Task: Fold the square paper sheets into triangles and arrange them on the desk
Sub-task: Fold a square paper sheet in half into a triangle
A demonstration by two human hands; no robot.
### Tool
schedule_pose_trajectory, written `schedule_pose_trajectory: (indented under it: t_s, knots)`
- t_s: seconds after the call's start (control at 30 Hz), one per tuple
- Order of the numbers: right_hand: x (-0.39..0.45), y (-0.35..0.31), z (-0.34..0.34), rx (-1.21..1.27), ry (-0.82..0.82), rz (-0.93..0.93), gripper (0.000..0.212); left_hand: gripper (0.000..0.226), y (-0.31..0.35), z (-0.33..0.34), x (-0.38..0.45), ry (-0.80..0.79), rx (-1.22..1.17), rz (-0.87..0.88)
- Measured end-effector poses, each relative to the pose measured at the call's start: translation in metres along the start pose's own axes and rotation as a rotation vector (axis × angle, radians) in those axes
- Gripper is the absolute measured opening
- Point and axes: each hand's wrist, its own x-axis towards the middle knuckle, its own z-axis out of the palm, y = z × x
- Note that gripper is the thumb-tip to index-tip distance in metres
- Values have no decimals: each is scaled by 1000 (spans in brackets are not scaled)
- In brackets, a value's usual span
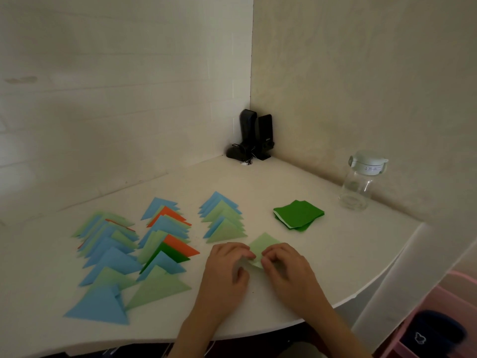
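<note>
A light green paper sheet [263, 245] lies on the white desk [335, 254] in front of me, its near corner lifted and pinched. My left hand [227, 267] and my right hand [286, 264] both grip that near corner with their fingertips, almost touching each other. The sheet's far corner points away from me; the part under my hands is hidden. A small stack of dark green square sheets [299, 215] rests to the back right. Three overlapping rows of folded triangles in blue, light green, orange and dark green [160, 244] cover the left half of the desk.
A clear water bottle with a pale lid [361, 182] stands at the right by the wall. Two black speakers with cables [254, 135] sit in the far corner. The desk's curved front edge runs close to my wrists. A pink shelf [438, 319] is lower right.
</note>
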Motion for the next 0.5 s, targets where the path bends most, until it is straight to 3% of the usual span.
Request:
schedule_pose_trajectory:
  t_s: [0.2,0.33,0.5]
  knots:
    - [-2,-2,-1,26,26,15,22,14,-3,3,-1,-2,37,37]
    - [-3,-2,-1,-17,102,-18,10,15,-4,3,-2,28,50,21]
    - [-7,-5,2,-156,144,25,19,17,-3,4,-4,51,73,-19]
